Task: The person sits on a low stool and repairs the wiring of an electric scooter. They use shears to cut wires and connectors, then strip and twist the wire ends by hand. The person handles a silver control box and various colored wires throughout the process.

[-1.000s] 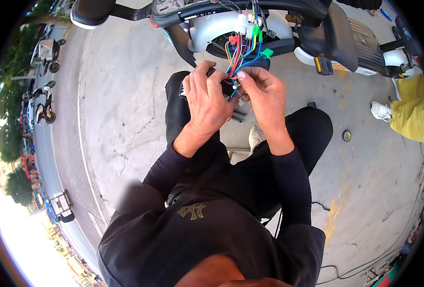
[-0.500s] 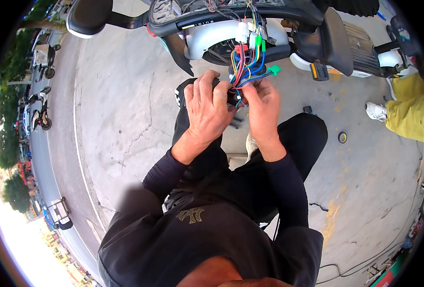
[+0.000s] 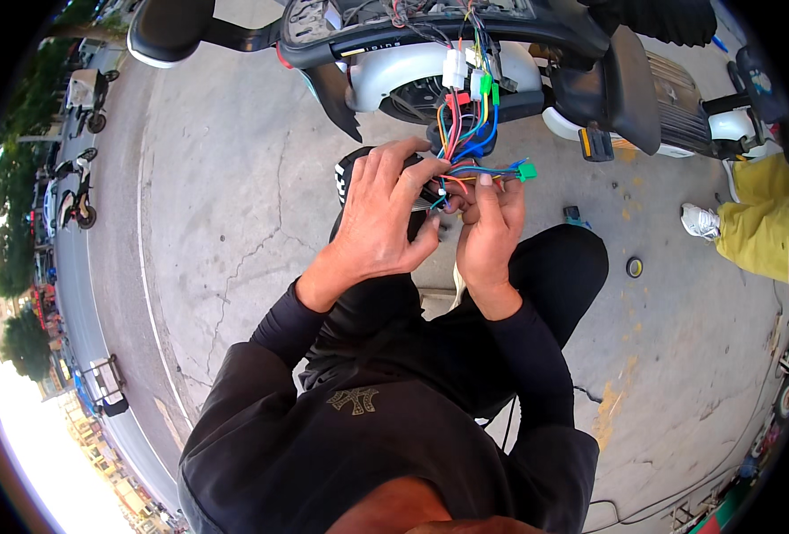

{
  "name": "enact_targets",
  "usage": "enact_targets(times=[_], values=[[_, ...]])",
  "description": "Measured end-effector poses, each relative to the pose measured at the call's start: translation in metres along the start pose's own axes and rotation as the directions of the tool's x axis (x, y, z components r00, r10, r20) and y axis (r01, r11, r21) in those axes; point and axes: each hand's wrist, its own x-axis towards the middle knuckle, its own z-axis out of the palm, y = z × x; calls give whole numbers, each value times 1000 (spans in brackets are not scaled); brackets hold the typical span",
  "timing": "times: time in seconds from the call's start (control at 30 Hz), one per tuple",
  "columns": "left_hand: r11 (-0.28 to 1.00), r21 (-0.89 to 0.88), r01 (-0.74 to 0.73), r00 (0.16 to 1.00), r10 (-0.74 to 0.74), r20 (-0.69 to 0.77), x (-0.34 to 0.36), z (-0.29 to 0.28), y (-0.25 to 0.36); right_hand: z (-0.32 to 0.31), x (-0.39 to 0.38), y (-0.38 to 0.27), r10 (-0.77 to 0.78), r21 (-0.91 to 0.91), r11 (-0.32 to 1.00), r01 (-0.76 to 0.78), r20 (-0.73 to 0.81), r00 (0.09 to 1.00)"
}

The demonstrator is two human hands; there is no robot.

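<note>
A bundle of coloured wires (image 3: 455, 133) hangs from the scooter's open body toward my lap. My left hand (image 3: 378, 214) curls over the bundle's lower end, fingertips on the wires and thumb apart below. Under that hand is a dark object, mostly hidden. My right hand (image 3: 494, 238) pinches several wires between thumb and fingers, just below a green connector (image 3: 526, 171) that points right. Higher up the bundle are a white connector (image 3: 454, 68), a red connector (image 3: 458, 99) and a smaller green connector (image 3: 486, 84).
The electric scooter (image 3: 368, 76) lies across the top, its white wheel cover behind the wires. A black seat (image 3: 621, 89) is at right. A tape roll (image 3: 634, 267) lies on the concrete. Another person's yellow trousers (image 3: 759, 214) show at far right; a black glove (image 3: 670, 20) is above.
The green connector has moved right and down with the wires in my right hand. My left thumb has lowered away from its fingers. Both hands sit slightly lower.
</note>
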Motion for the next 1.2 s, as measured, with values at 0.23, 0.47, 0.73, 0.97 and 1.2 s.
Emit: enact_targets(times=[0.23,0.47,0.73,0.97,1.2], values=[[741,-544,394,902,-425,75,39,1,-22,2,3,0,-70,-97,993,73,29,997],[518,-664,539,835,-432,340,52,8,-33,1,3,3,-86,-72,993,89,51,995],[331,-797,505,778,-574,254,45,4,-37,7,5,-10,4,-24,1000,-1,140,990],[612,-766,197,922,-382,-68,18,1,-27,14,6,-5,46,41,998,-56,207,977],[853,-520,39,989,-106,-100,10,-10,-35,21,4,-3,12,84,996,-38,284,959]])
